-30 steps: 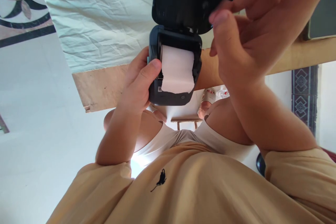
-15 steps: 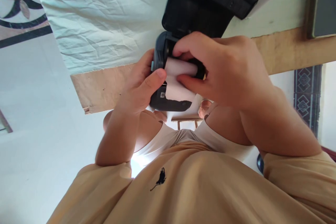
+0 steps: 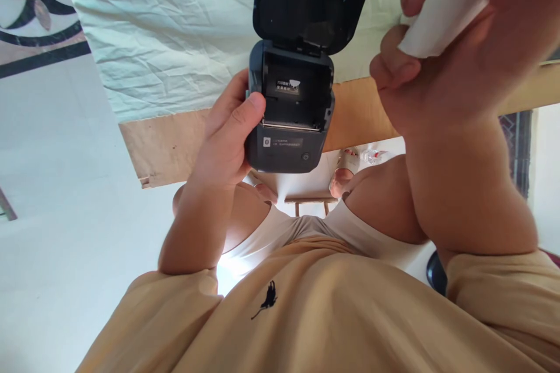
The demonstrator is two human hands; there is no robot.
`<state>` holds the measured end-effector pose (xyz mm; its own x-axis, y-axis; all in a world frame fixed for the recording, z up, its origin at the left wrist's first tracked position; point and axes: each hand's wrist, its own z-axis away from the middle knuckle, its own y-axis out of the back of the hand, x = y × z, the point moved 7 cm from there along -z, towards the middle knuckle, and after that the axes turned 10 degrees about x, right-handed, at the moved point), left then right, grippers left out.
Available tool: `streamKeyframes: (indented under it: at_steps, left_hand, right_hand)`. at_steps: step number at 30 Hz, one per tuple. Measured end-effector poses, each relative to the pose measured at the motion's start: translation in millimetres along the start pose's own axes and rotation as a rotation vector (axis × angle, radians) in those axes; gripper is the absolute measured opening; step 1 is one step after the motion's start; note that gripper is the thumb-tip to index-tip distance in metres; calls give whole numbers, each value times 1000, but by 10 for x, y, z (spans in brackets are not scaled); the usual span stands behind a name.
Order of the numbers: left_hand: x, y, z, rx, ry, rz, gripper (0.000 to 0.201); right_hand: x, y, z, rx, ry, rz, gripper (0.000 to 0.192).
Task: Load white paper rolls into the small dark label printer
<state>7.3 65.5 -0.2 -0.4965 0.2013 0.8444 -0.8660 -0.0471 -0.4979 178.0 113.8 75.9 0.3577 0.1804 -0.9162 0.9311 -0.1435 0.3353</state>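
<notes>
My left hand (image 3: 231, 128) is closed around the left side of a small dark portable printer (image 3: 284, 151), its thumb on the edge. The printer's black lid (image 3: 306, 6) stands swung open away from me. Inside, the paper bay (image 3: 301, 102) holds no roll, and a small printed label with a white scrap on it shows at the bottom. At the upper right, my right hand (image 3: 481, 70) is closed on a white paper roll (image 3: 446, 11), held above the table and apart from the printer. Part of the roll and that hand run out of the frame.
A pale green cloth (image 3: 175, 35) covers the table, whose bare wooden edge (image 3: 166, 148) faces me. Below are my legs, a wooden stool (image 3: 310, 200) and a clear plastic item (image 3: 374, 155) on the floor. Patterned tiles (image 3: 39, 6) lie at the far left.
My right hand has lifted the paper roll out of the printer and moved it up to the right. My left hand still holds the printer, which has shifted slightly away from me.
</notes>
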Motion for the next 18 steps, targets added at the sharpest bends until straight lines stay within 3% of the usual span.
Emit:
streamKeyframes:
  at_steps: [3,7,10,13,18]
  left_hand:
    - [7,-6,2,-18,-13,-8,42]
    - [12,-10,11,-25,-12,-11,41]
    - [-2,1,23,-11,14,-12,41]
    - [-2,-11,40,-28,33,-22,38]
    - [36,-28,51,-10,56,-12,38]
  right_hand:
    - [89,60,-1,191,-8,-185,20]
    - [82,54,4,228,132,154,18]
    - [50,66,-4,181,225,412,14]
    - [74,70,-12,112,294,641,26]
    - [163,-15,7,-37,302,737,37]
